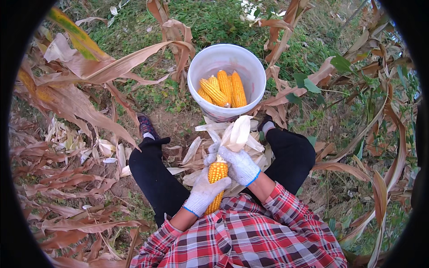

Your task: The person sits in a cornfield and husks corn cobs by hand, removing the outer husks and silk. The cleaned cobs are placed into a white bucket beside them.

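My left hand (207,191), in a white knit glove with a blue cuff edge, wraps around a bare yellow corn cob (218,172) in front of my lap. At the cob's far end, my right hand (239,164), gloved alike, grips the pale corn husk (237,134) that is peeled back and bunched there. Husk leaves stick out past the right fingers. Just beyond my hands stands a white plastic bucket (194,82). Several husked corn cobs (224,87) lie inside it.
Loose husks (192,150) cover the soil between my legs, and more husks (107,147) lie at left. Dry corn leaves (90,110) reach in from the left. Dry stalks and green vines (308,83) stand at right. Grass (221,23) grows behind the bucket.
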Demonstrator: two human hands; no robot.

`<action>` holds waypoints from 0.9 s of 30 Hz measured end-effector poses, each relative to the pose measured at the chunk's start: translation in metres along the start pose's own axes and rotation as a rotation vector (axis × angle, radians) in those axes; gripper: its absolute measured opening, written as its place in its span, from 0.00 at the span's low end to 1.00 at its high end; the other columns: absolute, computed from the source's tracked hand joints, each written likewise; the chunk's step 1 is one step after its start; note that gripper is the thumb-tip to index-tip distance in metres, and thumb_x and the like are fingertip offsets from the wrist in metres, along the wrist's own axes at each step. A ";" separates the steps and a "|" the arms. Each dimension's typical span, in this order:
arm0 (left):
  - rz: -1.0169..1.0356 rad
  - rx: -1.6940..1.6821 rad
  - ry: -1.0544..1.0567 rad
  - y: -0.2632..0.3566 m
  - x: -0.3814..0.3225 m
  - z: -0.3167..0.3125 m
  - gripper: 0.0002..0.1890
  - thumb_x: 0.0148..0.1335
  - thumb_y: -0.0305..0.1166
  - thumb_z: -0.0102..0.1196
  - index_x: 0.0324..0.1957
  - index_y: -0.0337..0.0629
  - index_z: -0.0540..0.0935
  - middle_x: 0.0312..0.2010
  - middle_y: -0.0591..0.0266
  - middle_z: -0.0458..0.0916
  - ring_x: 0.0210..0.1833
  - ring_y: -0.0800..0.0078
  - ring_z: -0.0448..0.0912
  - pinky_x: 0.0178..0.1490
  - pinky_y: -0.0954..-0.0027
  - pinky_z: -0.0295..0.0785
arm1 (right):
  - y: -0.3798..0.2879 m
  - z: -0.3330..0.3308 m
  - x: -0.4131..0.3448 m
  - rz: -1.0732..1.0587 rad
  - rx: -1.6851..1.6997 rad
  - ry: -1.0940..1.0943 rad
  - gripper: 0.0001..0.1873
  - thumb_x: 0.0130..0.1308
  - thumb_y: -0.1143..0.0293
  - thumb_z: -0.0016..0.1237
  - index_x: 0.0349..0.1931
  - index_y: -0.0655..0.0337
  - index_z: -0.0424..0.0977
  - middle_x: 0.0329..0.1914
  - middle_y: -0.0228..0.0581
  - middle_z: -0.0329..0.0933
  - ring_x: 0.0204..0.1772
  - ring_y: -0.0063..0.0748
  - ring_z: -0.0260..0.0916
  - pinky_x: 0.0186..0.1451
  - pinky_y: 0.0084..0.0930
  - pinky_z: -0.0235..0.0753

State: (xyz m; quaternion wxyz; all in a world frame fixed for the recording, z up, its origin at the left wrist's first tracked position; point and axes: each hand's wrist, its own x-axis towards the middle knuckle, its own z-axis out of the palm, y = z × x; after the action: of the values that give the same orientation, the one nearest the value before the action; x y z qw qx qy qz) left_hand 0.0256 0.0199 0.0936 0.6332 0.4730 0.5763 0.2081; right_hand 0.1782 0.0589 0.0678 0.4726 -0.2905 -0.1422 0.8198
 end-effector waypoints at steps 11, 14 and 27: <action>0.052 0.034 0.000 0.000 0.001 -0.001 0.36 0.49 0.50 0.66 0.53 0.32 0.73 0.44 0.49 0.77 0.44 0.60 0.79 0.49 0.63 0.74 | -0.001 0.001 0.000 -0.009 0.016 -0.044 0.20 0.68 0.59 0.52 0.52 0.67 0.69 0.39 0.43 0.78 0.46 0.40 0.78 0.55 0.37 0.77; 0.033 0.063 -0.002 0.002 0.001 -0.002 0.36 0.49 0.50 0.66 0.53 0.32 0.73 0.44 0.48 0.77 0.44 0.60 0.78 0.49 0.63 0.74 | 0.002 -0.001 0.001 -0.008 0.035 -0.026 0.20 0.69 0.59 0.51 0.52 0.66 0.69 0.39 0.42 0.78 0.45 0.39 0.78 0.54 0.37 0.77; -0.060 -0.010 -0.024 0.006 0.000 -0.001 0.35 0.51 0.47 0.66 0.54 0.33 0.70 0.39 0.56 0.79 0.40 0.70 0.79 0.44 0.68 0.75 | 0.002 0.000 0.000 -0.019 0.018 -0.010 0.20 0.69 0.57 0.51 0.50 0.64 0.70 0.39 0.41 0.79 0.44 0.35 0.78 0.52 0.33 0.78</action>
State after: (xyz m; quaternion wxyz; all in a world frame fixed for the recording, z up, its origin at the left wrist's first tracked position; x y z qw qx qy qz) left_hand 0.0265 0.0227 0.0990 0.6483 0.4549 0.5815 0.1861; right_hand 0.1770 0.0578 0.0663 0.4823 -0.2809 -0.1397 0.8179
